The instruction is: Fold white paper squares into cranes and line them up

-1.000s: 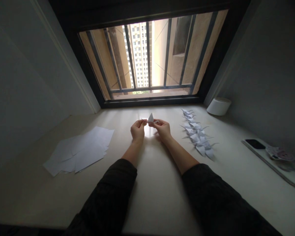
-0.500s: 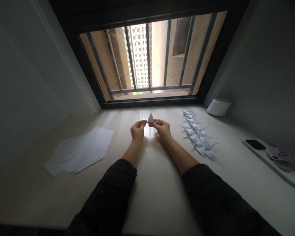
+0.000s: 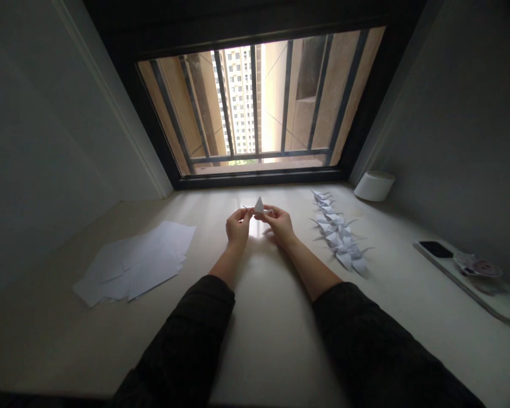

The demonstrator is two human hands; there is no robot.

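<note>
Held up between my left hand (image 3: pixel 238 224) and my right hand (image 3: pixel 279 222) is a small white paper origami crane (image 3: pixel 259 206). Its pointed body stands upright, and the fingertips of both hands pinch its opposite sides. To the right of my right hand lies a long row of finished white paper cranes (image 3: pixel 338 233), overlapping one another. On the left, a loose pile of white paper sheets (image 3: pixel 142 263) lies beyond reach of my fingers.
The cream sill (image 3: pixel 272 266) runs beneath a barred window (image 3: pixel 255 102) at the far edge. A white roll (image 3: pixel 374 186) stands in the back right corner. On the right lie a phone (image 3: pixel 436 249) and a white tray-like board (image 3: pixel 471 277) with a printed sticker sheet.
Nothing on the sill or in my hands has visibly changed. The whole scene has shifted slightly in view, as my head tilted a little.
</note>
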